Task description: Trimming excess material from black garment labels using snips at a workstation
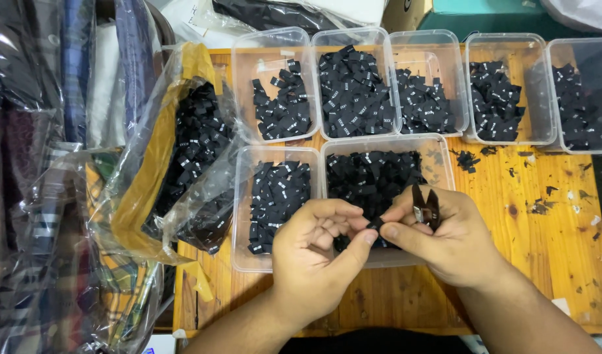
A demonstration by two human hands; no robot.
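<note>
Both hands pinching one black label over the front tub.

Left hand (314,252) & right hand (438,239) meet above the big clear tub (438,154), thumb + forefinger tips pressed onto a small black label (374,224); right also grips small black snips (424,206). Best guess: keep label taut, snip close to edge, w/ cut bits dropping into tub. Smaller tub (248,196) just left of it.

A small black label (375,223) is pinched between both hands' fingertips, above the near right tub (438,152); black thread snips (424,206) point upward in the right palm.
</note>
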